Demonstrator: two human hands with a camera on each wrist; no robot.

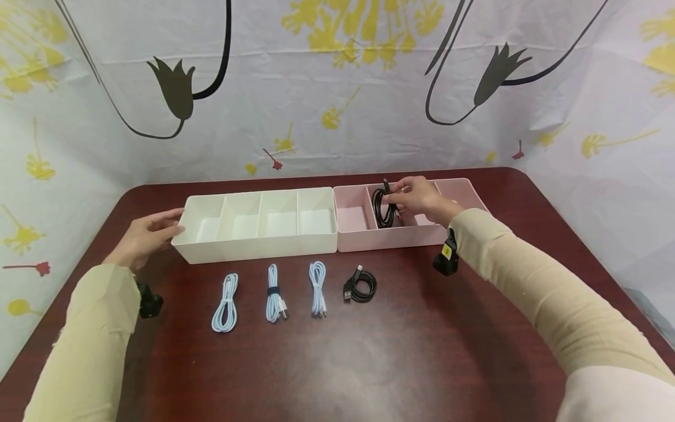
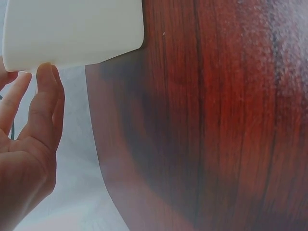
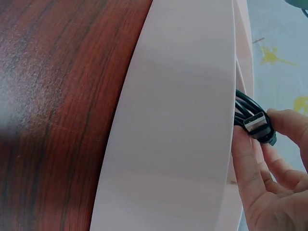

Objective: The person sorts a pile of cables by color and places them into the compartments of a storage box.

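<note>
Lower centre of frame: three pale-blue cables (image 1: 273, 302), coiled black cable (image 1: 372, 285) on bench (image 1: 337, 363). Centre left: left hand (image 1: 147, 234), fingers extended, touches white box (image 1: 258, 249). Right of centre: right hand (image 1: 422, 196) pinches black cable bundle (image 1: 387, 221) at pink box (image 1: 390, 237).

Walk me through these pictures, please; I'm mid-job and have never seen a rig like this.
There's no machine here: these are a person's bare hands. The wide picture comes from a head-worn camera; the two close-ups come from cameras on the left and right wrists.

On the dark red, wood-grained table stand a long white compartmented box and a pink compartmented box, end to end. In front lie three pale-blue bundled cables and one coiled black cable.

The left hand touches the white box's outer end. The right hand holds a looped black cable at the pink box, its USB plug showing between the fingers.
</note>
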